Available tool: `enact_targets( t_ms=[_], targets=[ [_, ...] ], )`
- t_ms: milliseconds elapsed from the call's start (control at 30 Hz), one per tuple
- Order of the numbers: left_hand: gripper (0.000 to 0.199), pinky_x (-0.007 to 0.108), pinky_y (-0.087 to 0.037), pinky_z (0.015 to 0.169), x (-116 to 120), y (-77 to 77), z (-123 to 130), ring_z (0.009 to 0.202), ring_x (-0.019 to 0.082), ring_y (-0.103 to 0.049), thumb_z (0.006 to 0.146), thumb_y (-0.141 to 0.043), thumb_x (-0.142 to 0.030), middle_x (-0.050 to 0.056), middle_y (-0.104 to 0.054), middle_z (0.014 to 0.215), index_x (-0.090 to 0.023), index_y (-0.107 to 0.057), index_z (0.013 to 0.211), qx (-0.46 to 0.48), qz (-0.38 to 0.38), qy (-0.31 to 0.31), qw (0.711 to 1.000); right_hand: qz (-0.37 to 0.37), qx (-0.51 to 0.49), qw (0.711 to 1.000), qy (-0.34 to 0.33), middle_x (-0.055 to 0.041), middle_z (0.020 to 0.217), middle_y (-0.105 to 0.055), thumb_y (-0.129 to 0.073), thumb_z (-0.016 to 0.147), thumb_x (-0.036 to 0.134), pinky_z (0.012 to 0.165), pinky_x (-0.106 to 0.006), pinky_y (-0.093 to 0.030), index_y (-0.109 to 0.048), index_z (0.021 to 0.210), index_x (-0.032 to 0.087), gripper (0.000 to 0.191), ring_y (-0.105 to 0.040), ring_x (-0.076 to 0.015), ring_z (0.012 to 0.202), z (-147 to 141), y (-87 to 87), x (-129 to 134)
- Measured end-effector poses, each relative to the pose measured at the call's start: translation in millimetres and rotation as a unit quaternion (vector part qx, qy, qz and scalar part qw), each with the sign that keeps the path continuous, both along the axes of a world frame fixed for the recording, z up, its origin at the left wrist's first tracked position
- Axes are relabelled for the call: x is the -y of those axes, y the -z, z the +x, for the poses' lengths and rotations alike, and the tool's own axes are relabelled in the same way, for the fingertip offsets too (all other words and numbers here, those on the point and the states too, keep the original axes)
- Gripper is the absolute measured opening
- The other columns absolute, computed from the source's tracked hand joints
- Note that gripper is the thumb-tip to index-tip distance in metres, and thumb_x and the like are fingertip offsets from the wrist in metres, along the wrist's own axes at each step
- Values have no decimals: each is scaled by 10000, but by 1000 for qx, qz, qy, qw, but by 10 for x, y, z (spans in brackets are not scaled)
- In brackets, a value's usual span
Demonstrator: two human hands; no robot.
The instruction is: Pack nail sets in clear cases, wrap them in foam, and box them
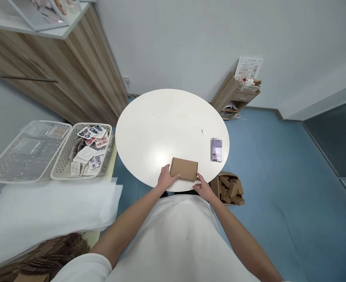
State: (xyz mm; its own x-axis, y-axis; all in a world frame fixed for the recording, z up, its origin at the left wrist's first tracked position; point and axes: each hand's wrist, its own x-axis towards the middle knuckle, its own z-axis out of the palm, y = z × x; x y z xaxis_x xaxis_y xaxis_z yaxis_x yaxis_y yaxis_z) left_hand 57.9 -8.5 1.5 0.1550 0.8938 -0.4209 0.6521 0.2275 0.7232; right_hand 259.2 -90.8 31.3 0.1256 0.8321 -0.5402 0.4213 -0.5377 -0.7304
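A flat, closed brown cardboard box (184, 169) lies on the white oval table (167, 117), close to its front edge. My left hand (166, 178) holds the box at its left side, the thumb resting on the front left corner and the fingers along the side. At the right side of the box is my right hand (203, 188), with its fingertips touching the front right corner and its fingers somewhat apart. A blurred purple and white item (216, 149) lies near the table's right edge.
White baskets (54, 166) hold printed cards and clear packs at the left, above white sheets (52, 203). Folded brown cardboard (52, 254) lies at the lower left. An open carton of small boxes (232, 189) stands on the floor at the right.
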Motion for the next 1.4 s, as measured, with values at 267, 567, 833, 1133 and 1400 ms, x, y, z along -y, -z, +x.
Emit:
enact_targets(
  t_ms=[267, 567, 833, 1133, 1400],
  targets=[
    [706, 338, -394, 849, 24, 34, 136, 1089, 247, -454, 623, -634, -437, 112, -436, 1175, -201, -356, 1227, -22, -17, -48, 998, -35, -10, 998, -44, -59, 1151, -516, -534, 734, 253, 784, -325, -454, -289, 1294, 288, 612, -586, -125, 818, 160, -1, -119],
    [634, 357, -393, 876, 166, -51, 212, 1095, 241, -441, 693, -594, -381, 91, -470, 1120, -237, -364, 1266, -23, -2, -87, 996, -57, -53, 996, -52, -87, 1204, -501, -527, 750, 338, 789, -327, -446, -447, 1190, 234, 459, -566, -162, 923, 538, 65, -456],
    [713, 333, -433, 818, 421, -189, 161, 1014, 207, -518, 756, -507, -507, 138, -380, 1252, -224, -221, 1345, -51, -35, -209, 976, -59, -143, 986, -60, -111, 1255, -457, -581, 705, 393, 806, -336, -454, -311, 1312, 239, 682, -589, -169, 898, 529, 96, -635],
    [535, 308, -441, 817, 256, -250, 152, 999, 195, -533, 769, -507, -485, 104, -526, 1141, -209, -428, 1220, 48, -74, -207, 974, -75, -198, 973, -90, -99, 1238, -459, -603, 688, 326, 820, -373, -450, -246, 1342, 273, 747, -609, -157, 817, 446, 108, -685],
    [489, 279, -456, 742, 186, -371, 232, 921, 156, -512, 788, -467, -488, 67, -496, 1060, -232, -397, 1199, 80, -37, -135, 987, -39, -189, 980, 38, -63, 1174, -481, -604, 682, 336, 795, -350, -463, -333, 1288, 293, 666, -567, -155, 862, 457, -101, -477]
  ],
)
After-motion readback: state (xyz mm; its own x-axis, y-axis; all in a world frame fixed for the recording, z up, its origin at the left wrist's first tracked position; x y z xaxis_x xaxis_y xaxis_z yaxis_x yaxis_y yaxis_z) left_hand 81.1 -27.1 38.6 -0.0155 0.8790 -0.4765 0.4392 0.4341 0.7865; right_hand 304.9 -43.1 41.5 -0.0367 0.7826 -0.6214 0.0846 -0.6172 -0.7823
